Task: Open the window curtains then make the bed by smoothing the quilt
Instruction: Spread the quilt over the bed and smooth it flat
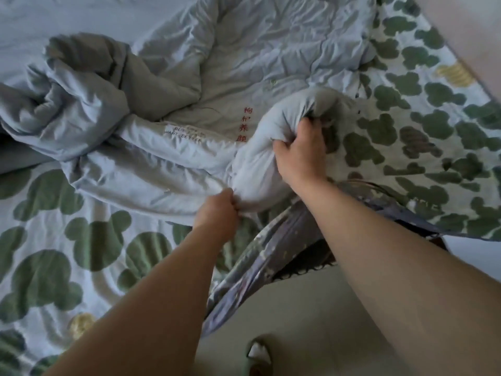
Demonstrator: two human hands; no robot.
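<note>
Your left hand and right hand both clench the quilt, bunched mid-bed on the green-patterned sheet. Draw its gathered edge toward the sheet's near border, keeping tension even.

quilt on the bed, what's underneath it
A white sheet with green blotches spreads out from under the pale blue quilt, left and right. Whatever lies beneath its bunched middle is covered. The left hand and right hand grip its near edge.
</note>
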